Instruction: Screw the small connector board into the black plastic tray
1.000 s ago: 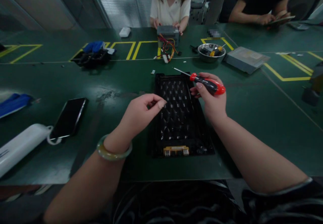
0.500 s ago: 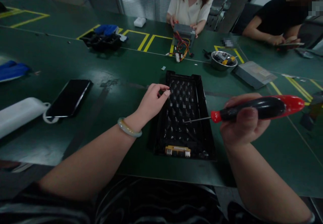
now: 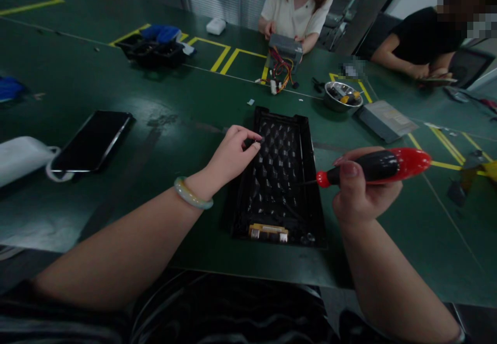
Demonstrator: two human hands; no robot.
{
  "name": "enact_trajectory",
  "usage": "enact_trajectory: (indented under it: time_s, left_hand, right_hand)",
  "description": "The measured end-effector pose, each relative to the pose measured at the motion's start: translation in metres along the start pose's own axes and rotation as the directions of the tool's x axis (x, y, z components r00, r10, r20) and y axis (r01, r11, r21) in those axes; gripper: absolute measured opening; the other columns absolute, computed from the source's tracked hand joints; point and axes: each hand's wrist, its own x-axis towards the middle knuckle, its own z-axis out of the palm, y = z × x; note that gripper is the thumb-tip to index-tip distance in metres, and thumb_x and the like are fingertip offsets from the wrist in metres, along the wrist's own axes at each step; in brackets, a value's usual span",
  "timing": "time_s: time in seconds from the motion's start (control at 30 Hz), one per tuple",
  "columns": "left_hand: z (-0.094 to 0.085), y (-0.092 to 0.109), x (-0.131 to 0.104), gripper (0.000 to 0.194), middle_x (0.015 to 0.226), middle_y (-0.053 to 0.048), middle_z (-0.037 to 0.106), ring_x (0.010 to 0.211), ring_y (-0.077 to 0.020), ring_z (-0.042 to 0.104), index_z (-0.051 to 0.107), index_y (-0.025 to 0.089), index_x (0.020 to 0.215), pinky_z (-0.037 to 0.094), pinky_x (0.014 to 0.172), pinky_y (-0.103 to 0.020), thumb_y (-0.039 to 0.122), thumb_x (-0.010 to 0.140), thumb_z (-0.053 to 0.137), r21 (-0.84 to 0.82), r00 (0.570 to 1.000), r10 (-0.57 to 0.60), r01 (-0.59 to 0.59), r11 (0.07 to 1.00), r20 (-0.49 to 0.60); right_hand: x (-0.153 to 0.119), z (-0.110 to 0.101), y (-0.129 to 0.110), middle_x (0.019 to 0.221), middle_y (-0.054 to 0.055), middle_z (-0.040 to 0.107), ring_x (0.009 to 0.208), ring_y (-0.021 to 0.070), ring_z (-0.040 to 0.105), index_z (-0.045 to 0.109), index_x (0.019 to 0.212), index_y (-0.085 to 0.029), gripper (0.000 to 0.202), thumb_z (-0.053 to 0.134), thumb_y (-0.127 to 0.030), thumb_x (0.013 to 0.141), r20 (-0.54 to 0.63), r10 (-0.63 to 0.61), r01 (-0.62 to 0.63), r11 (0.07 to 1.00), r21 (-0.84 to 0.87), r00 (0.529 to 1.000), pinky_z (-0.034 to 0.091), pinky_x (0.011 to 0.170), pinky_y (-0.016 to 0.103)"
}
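Head view: black casing was laid flat on the green counter, open side up, directly in front of the wearer. Tan connector board was seated along its near end.

Red-and-black screwdriver was gripped in the right hand, fingers wrapped round the handle, thumb pressed on its side. Handle was held just right of the casing, thin shaft aimed left over the inside. Whether anything was touched by the tip could not be made out.

Left hand was held at the casing's left rim, toward the far end, thumb and forefinger brought nearly together. Whether something small was pinched there could not be told. Bracelet was worn on that wrist.

Off to the left, black phone was placed screen up, white device beside it, loop at the phone's near corner.

Farther out: black bin was topped with blue cloth. Steel bowl was filled with tools; grey metal box was set just beside it. Power supply with bundled cables was handled by a co-worker in white.
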Motion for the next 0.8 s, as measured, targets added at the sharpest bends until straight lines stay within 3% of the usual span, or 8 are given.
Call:
enact_trajectory:
  time_s: [0.37,0.57,0.7,0.8]
  left_hand:
    - [0.0,0.001,0.0,0.019,0.112,-0.005,0.055,0.096,-0.015,0.056,0.068,0.02,0.108,0.051,0.094,-0.035,0.024,0.092,0.061,0.001,1.0,-0.011,0.011,1.0,0.014]
    - [0.0,0.0,-0.001,0.018,0.112,-0.005,0.055,0.096,-0.0157,0.056,0.068,0.021,0.108,0.051,0.094,-0.036,0.025,0.092,0.061,-0.007,1.0,0.0,0.0,1.0,0.006]
    - [0.0,0.0,0.0,0.018,0.111,-0.005,0.055,0.096,-0.016,0.056,0.068,0.021,0.108,0.051,0.094,-0.036,0.024,0.092,0.06,0.0,1.0,0.007,-0.007,1.0,0.004]
    - [0.0,0.0,0.001,0.018,0.111,-0.005,0.054,0.096,-0.0156,0.056,0.068,0.021,0.108,0.051,0.092,-0.035,0.023,0.091,0.061,0.002,1.0,-0.007,0.007,1.0,0.009]
  right_hand:
    - [0.001,0.001,0.004,0.061,-0.003,0.059,0.055,0.0106,0.053,0.063,0.067,-0.019,0.027,0.069,-0.038,0.086,0.038,0.109,-0.109,0.994,-0.003,0.993,0.041,0.053,0.027]
    - [0.003,0.001,0.0,0.061,-0.002,0.055,0.055,0.013,0.051,0.061,0.068,-0.021,0.037,0.064,-0.052,0.086,-0.053,0.197,-0.198,0.98,-0.032,0.979,0.04,0.052,0.028]
    - [0.002,0.007,-0.001,0.062,-0.001,0.053,0.053,0.0114,0.046,0.058,0.065,-0.021,0.04,0.061,-0.055,0.085,-0.127,0.256,-0.245,0.964,0.1,0.958,0.036,0.049,0.026]
    - [0.0,0.011,-0.002,0.061,-0.002,0.051,0.051,0.0098,0.042,0.058,0.065,-0.02,0.038,0.061,-0.051,0.086,-0.109,0.324,-0.296,0.931,0.213,0.94,0.031,0.045,0.025]
